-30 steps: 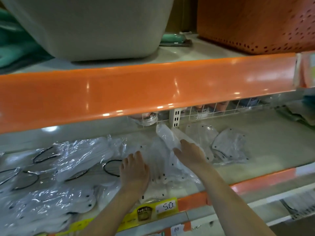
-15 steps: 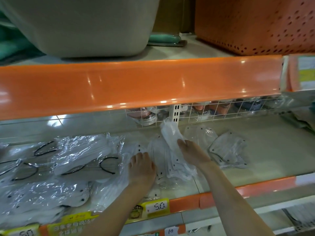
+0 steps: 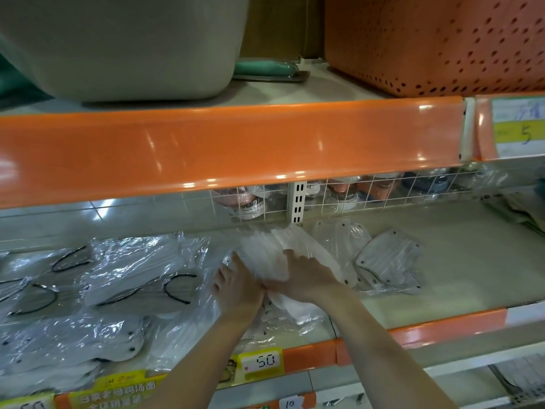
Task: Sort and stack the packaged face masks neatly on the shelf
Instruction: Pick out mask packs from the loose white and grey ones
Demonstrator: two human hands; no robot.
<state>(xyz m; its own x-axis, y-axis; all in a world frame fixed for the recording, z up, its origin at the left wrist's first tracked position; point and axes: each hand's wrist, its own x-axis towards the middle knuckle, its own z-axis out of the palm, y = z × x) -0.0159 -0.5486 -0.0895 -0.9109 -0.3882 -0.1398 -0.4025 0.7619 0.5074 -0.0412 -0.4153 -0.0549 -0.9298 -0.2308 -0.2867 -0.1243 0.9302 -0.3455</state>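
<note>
A stack of white face masks in clear packets (image 3: 262,249) lies at the middle of the lower shelf (image 3: 442,261). My right hand (image 3: 306,278) lies flat on top of this stack, fingers stretched out toward the back left. My left hand (image 3: 236,287) presses with straight fingers against the stack's left side, and the two hands touch at the thumbs. Left of them spreads a loose pile of packets with black ear loops (image 3: 132,278). Two grey-white mask packets (image 3: 392,261) lie just right of the stack.
An orange shelf lip (image 3: 236,149) hangs low over the masks. A wire grid (image 3: 368,193) closes the back of the shelf. A grey tub (image 3: 124,45) and an orange perforated basket (image 3: 442,42) stand on the shelf above. A yellow price tag (image 3: 262,361) marks the front edge.
My right hand has laid the upright packet down leftward onto the middle stack and now rests on it. My left hand has moved up against the stack's left side.
</note>
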